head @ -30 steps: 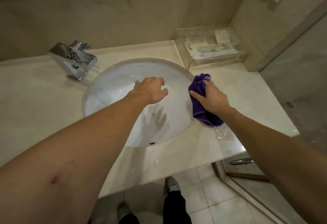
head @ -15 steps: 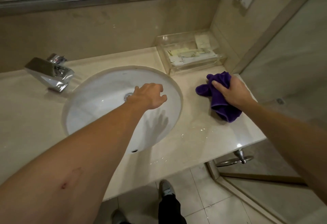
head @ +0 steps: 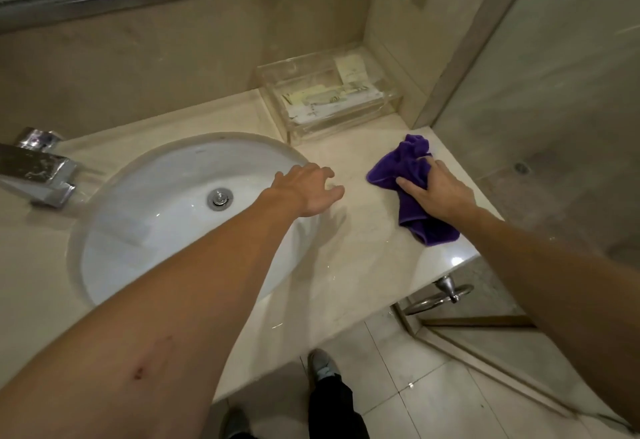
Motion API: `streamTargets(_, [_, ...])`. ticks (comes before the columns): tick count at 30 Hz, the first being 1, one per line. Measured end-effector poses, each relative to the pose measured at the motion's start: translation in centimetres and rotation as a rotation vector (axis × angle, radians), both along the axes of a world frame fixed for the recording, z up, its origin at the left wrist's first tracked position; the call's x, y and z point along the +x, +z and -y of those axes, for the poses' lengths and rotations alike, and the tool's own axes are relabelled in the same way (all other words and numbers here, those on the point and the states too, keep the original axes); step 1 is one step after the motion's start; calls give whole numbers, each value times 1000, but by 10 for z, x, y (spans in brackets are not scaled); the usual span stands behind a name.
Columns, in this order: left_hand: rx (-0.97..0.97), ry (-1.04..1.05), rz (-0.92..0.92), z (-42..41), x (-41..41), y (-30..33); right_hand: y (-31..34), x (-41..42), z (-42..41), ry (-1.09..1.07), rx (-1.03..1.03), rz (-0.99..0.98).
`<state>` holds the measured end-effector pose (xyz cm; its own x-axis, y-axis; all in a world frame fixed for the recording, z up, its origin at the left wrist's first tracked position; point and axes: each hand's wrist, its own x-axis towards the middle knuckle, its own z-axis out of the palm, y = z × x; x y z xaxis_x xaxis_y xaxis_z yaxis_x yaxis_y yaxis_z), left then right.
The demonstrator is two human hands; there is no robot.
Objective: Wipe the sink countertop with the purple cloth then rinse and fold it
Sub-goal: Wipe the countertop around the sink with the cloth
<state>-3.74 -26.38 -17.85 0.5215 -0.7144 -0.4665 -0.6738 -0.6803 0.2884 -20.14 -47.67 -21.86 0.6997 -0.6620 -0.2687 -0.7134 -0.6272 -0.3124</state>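
A single head-worn camera looks forward and steeply down from standing height, close over the tabletop (head: pixel 363 258). It faces the back wall, with the sink (head: pixel 166 216) left of centre, the tabletop's right edge at mid-right, and the floor (head: pixel 398 386) at the bottom. Both forearms reach in from below.

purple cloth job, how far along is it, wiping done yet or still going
Still in the wiping stage. The right hand presses the bunched purple cloth onto the beige stone countertop right of the white oval sink basin; water drops show near the front edge. The left hand hovers open at the basin rim. Rinsing is left: no water runs from the chrome faucet. Folding is left too.
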Motion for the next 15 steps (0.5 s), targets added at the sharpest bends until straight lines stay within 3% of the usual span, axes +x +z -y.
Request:
streamTargets(8, [-13, -95, 11, -43, 5, -10, -5, -39, -29, -127, 12, 1])
streamTargets(15, [-19, -120, -25, -90, 13, -8, -15, -44, -120, -253, -3, 91])
